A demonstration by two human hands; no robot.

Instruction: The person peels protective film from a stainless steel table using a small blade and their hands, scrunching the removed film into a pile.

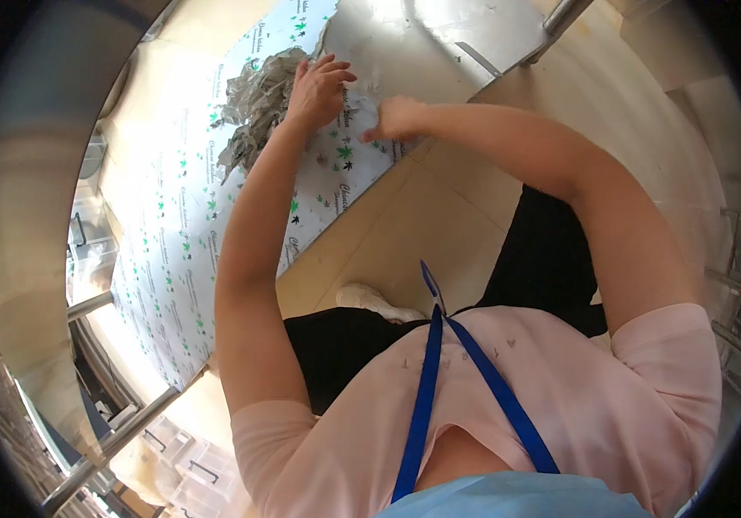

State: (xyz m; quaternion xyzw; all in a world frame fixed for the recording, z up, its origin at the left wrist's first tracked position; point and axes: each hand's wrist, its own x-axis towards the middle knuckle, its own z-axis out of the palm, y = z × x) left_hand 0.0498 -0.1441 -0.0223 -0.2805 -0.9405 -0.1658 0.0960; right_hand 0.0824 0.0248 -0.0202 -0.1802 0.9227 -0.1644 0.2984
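A printed plastic film point(189, 207) with green leaves and lettering covers much of a metal shelf. On it lies a crumpled heap of grey, foil-like sheet point(254, 99). My left hand point(319, 91) is at the heap's right side, its fingers stretched out and somewhat apart. Just to its right, my right hand point(396, 119) has its fingers closed at the film's ragged edge, where a pale, wrinkled piece shows beside the thumb. Some of the right fingers are hidden from this angle.
Bare shiny metal point(440, 43) shows beyond the film's torn edge. Metal tubes point(142, 423) frame the shelf at the lower left. Clear plastic boxes point(202, 470) stand below on the left. A white shoe point(379, 304) rests on the tiled floor point(440, 203). A blue lanyard point(422, 406) hangs from my neck.
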